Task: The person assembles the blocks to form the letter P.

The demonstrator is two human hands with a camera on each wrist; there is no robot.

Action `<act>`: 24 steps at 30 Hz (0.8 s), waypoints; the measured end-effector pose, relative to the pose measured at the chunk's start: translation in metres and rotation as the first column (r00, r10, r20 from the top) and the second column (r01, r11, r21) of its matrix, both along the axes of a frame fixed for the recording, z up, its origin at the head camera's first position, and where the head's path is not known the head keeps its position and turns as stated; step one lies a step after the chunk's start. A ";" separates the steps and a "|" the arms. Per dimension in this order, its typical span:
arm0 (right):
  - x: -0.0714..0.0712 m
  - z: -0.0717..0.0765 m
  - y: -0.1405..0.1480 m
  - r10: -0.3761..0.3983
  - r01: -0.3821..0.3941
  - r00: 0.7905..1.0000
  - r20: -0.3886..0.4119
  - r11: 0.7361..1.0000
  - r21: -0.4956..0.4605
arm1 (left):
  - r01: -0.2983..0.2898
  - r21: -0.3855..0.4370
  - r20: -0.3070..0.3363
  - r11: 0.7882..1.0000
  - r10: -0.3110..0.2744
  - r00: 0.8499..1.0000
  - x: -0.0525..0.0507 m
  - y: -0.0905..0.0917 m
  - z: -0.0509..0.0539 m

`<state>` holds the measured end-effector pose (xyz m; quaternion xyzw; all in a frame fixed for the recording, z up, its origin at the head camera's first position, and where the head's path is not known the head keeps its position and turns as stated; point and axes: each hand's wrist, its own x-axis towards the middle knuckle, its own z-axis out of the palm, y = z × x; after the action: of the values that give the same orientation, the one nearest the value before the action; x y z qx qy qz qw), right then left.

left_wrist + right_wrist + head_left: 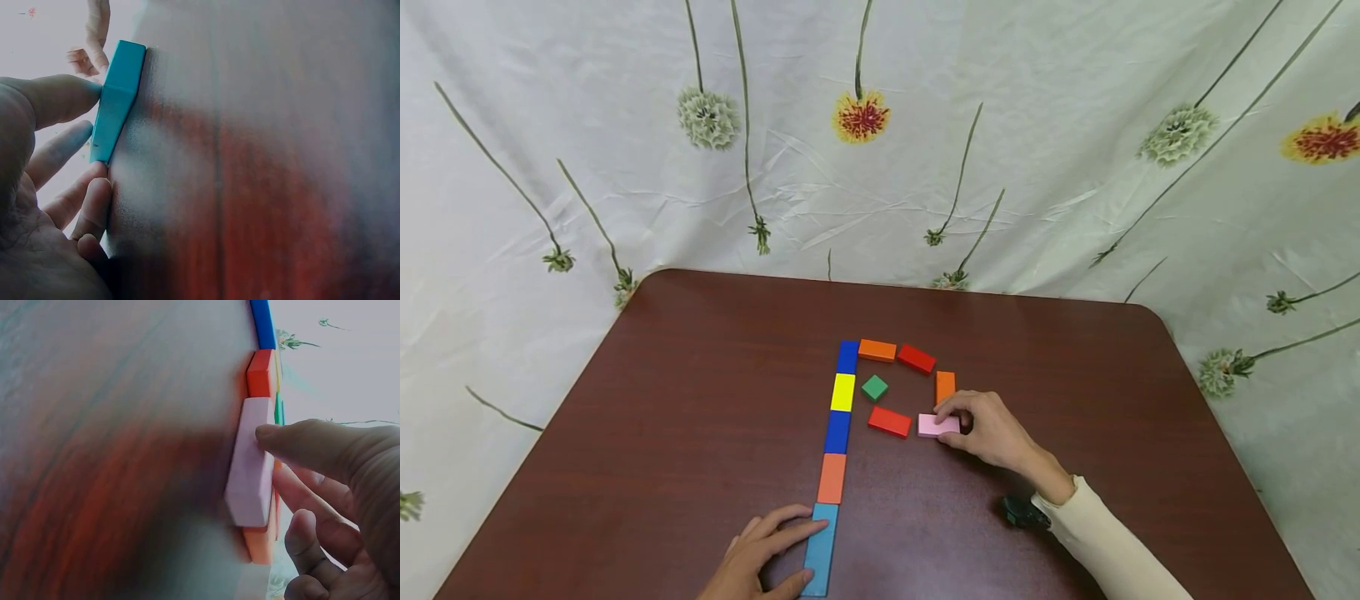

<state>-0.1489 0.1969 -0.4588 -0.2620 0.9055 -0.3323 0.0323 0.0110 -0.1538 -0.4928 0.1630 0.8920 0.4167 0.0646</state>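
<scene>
With thumb and forefinger, my right hand (988, 427) pinches a pink block (934, 425) low at the table, and its other fingers bend behind it. In the right wrist view the thumb lies on the pink block (250, 459). My left hand (763, 554) rests its fingertips and thumb on a long light blue block (821, 550) at the near end of a straight column. Above it in that column come a coral block (832, 478), a blue block (838, 432), a yellow block (843, 392) and another blue block (847, 357).
Curving right from the column top are an orange block (877, 350), a red block (917, 358) and another orange block (945, 387). A second red block (890, 422) lies left of the pink one. Inside sits a green block (875, 388). A flowered cloth (887, 192) hangs behind the brown table (700, 375).
</scene>
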 end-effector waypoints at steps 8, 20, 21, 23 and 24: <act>-0.004 0.007 -0.020 0.063 -0.064 0.998 -0.024 0.997 -0.041 | 0.005 0.003 -0.034 1.000 -0.005 0.999 0.000 0.000 -0.001; -0.007 0.004 -0.055 0.076 -0.075 0.996 -0.054 0.997 0.022 | 0.010 0.006 -0.015 1.000 -0.010 1.000 0.000 0.000 0.000; -0.007 0.004 -0.056 0.073 -0.072 0.996 -0.050 0.997 0.026 | 0.012 0.007 -0.021 1.000 -0.012 1.000 0.000 0.000 0.000; -0.008 0.003 -0.057 0.069 -0.068 0.997 -0.043 0.997 0.030 | 0.013 0.008 -0.041 1.000 -0.012 0.999 0.000 0.000 0.000; -0.008 0.003 -0.057 0.068 -0.067 0.997 -0.043 0.997 0.033 | 0.013 0.009 -0.054 1.000 -0.012 0.998 0.000 0.000 -0.001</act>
<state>-0.1567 0.1398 -0.4562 -0.2991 0.9017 -0.3109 0.0276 0.0110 -0.1540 -0.4935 0.1800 0.8904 0.4160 0.0422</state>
